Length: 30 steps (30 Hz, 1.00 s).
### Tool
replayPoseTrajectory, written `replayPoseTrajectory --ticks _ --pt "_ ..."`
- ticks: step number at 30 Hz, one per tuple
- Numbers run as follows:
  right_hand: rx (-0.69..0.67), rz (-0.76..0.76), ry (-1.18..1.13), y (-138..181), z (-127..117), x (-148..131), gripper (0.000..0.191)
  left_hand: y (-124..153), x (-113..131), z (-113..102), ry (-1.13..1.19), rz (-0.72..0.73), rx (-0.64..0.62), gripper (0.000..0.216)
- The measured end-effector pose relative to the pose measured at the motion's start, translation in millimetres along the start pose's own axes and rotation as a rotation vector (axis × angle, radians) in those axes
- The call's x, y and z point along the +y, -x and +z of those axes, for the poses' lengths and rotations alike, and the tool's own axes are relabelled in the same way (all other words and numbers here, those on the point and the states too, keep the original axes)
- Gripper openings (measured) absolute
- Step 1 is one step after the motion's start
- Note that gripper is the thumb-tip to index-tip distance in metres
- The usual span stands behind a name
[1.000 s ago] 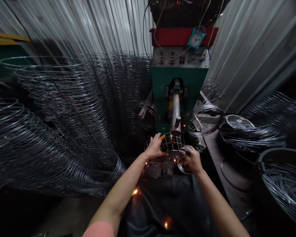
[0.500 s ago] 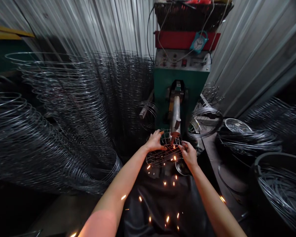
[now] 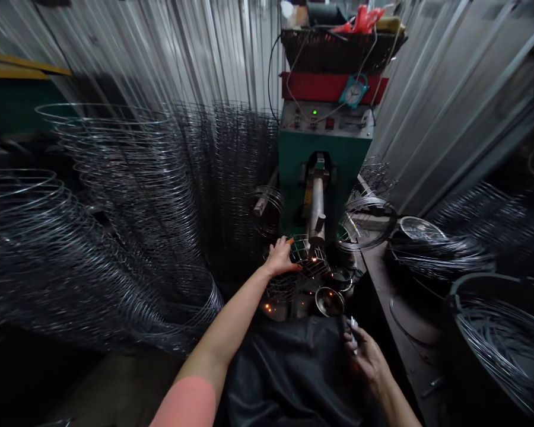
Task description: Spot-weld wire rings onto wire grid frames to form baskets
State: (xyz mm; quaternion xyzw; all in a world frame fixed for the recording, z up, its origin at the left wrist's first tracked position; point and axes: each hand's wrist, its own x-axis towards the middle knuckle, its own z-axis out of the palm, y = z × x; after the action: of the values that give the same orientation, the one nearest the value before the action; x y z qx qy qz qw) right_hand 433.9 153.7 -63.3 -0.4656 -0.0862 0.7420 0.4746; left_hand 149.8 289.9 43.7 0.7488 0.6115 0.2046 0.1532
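Note:
My left hand (image 3: 280,258) grips the side of a round wire cage (image 3: 309,270), which rests against the steel arm of a green spot-welding machine (image 3: 324,148). Small sparks glow around the cage's lower part. My right hand (image 3: 367,359) is lower, off the cage, above the edge of a black apron (image 3: 289,379). Its fingers pinch a small silvery piece (image 3: 352,333), too small to identify. A shallow steel bowl (image 3: 329,301) lies just below the cage.
Tall stacks of wire hoops (image 3: 129,196) fill the left side. To the right are a dark bench (image 3: 382,279) and a black tub of wire rings (image 3: 498,344). Corrugated metal sheets (image 3: 454,89) line the walls, and a blue clock (image 3: 353,91) hangs on the machine.
My right hand has left the cage and dropped back towards my lap. The cage now sits more upright, and the sparks on the apron are gone.

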Motion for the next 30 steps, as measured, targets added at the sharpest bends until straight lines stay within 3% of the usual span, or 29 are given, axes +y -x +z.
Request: replayPoseTrajectory --ticks 4,9,11,14,17,20,24,27,30 --pt "0.023 -0.02 -0.013 18 -3 -4 0.018 11 -12 -3 0.007 0.012 -0.059 0.11" --pt "0.11 -0.225 0.073 22 -4 2 0.033 47 -56 10 0.113 -0.104 -0.139 0.134" --pt "0.188 -0.34 0.256 19 -11 11 0.033 58 -68 21 0.177 -0.171 -0.086 0.131" --pt "0.249 -0.544 0.643 15 -30 29 0.032 64 -74 39 0.32 -0.19 0.101 0.119" --pt "0.171 -0.703 0.979 14 -49 41 0.027 62 -74 51 0.438 -0.156 0.263 0.106" --pt "0.105 -0.733 1.146 20 -50 34 0.024 66 -70 51 0.431 -0.182 0.332 0.094" --pt "-0.041 -0.652 1.255 48 -5 2 0.03 88 -54 36 0.314 -0.12 0.275 0.095" --pt "-0.321 -0.65 1.343 71 50 -24 0.023 110 -31 23 0.192 -0.009 0.155 0.098" --pt "-0.56 -0.595 1.46 73 99 -37 0.019 123 -2 15 0.08 0.067 0.061 0.098"
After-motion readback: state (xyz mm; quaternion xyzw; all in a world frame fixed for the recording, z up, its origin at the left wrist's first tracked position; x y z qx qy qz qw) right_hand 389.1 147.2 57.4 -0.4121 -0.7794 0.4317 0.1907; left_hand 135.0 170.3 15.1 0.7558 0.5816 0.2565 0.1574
